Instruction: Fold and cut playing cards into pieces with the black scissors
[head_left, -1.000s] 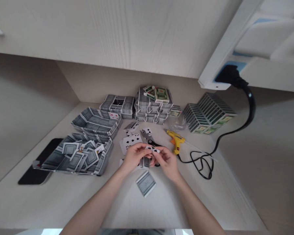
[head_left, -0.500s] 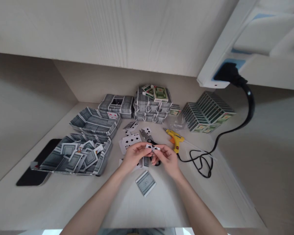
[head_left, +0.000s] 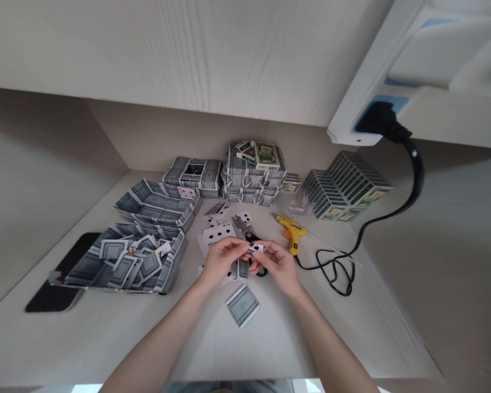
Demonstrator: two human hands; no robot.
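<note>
Between both hands is a small piece of playing card point(head_left: 257, 248) with black pips showing. My left hand point(head_left: 225, 257) pinches its left end, and my right hand point(head_left: 277, 262) grips the right end. Beneath and behind the fingers lie scissors point(head_left: 244, 228) with black handles, partly hidden by my right hand. Loose playing cards point(head_left: 219, 233), some face up, spread beside my left hand. One card point(head_left: 243, 306) lies back up on the table, nearer to me than the hands.
A yellow glue gun point(head_left: 293, 232) with a black cord lies to the right. An open card-built box point(head_left: 169, 273) holding cards and an open card-built tray point(head_left: 159, 204) stand left, over a dark phone point(head_left: 55, 297). Card-built cases point(head_left: 253, 177) and stacked card packs point(head_left: 352, 185) stand behind.
The card piece has turned in my fingers, so less of its face shows. My left fingertips have shifted slightly left along it.
</note>
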